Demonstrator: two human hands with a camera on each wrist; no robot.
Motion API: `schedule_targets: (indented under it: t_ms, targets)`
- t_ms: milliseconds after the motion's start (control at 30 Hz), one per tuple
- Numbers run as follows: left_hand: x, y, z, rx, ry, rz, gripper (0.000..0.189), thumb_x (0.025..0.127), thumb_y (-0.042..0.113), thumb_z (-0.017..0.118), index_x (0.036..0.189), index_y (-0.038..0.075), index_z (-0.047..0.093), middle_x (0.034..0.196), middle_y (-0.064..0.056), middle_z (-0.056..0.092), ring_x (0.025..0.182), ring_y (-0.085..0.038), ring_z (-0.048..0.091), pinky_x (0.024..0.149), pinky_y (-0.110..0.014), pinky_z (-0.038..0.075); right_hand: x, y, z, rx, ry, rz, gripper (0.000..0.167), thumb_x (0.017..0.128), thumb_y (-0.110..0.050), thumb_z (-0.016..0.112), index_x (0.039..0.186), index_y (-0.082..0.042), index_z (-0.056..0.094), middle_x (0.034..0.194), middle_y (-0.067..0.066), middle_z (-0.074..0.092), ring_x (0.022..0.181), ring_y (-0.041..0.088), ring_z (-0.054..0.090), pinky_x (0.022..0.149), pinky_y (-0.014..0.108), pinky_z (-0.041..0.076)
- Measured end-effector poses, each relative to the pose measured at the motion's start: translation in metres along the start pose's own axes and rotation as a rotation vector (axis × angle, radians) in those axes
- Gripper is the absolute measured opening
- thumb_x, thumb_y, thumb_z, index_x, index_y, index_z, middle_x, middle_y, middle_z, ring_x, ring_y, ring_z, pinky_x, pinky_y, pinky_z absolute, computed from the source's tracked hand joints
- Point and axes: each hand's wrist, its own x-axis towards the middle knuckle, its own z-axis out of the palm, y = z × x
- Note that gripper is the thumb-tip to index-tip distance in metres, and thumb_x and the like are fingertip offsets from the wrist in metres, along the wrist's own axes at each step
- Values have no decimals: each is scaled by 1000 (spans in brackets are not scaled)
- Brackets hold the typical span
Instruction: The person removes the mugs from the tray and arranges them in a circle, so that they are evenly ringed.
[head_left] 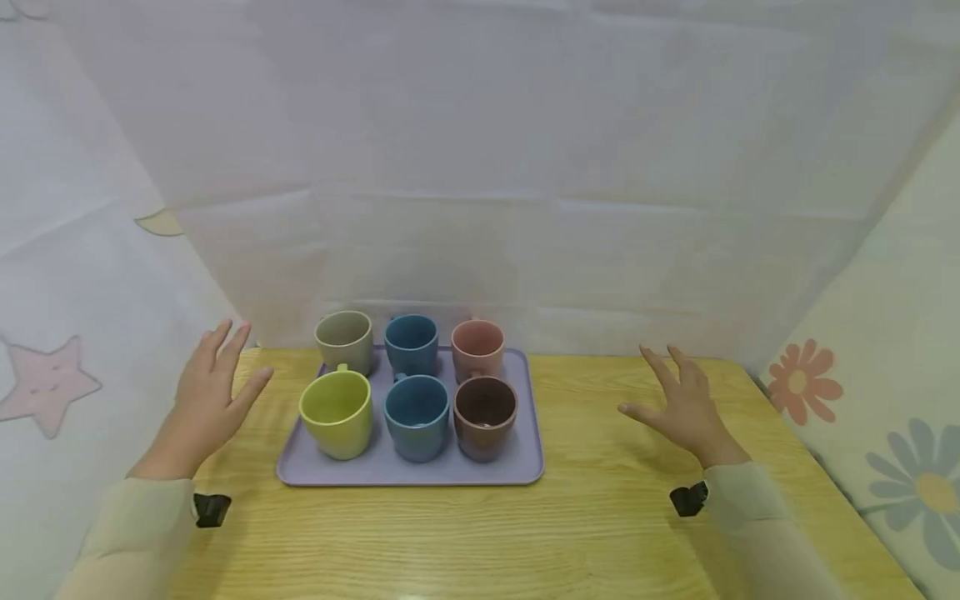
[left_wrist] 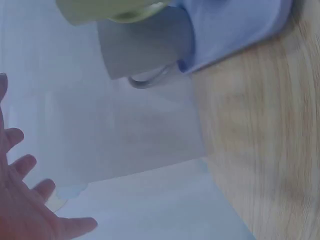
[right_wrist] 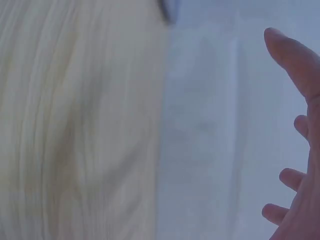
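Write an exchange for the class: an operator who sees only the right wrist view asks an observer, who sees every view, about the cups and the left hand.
Operator: I have only the right wrist view. On the tray, what stands at the right end of the near row?
Observer: A brown cup.
Operator: Is the left hand holding anything?
Observer: No, it is empty.
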Motion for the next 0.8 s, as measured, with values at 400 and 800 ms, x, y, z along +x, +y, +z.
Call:
schedule_targets:
  t_ms: [400,800]
  targets:
    - [-37,26,27,-413,224,-207,56,109,25,45,162,18,27,161,-16,33,146,-13,33,111,-8,30,-13,-79,32,492,130,-151,74,90,-26,79,152,-14,41,151,15,35,138,40,35,104,63,46]
    - [-42,16,60,-664,-40,-562,66,108,45,39,163,11,22,164,-16,29,146,-28,35,110,-24,45,-10,-132,72,820,40,-163,74,87,-17,82,150,-19,43,151,12,39,137,38,42,104,54,51]
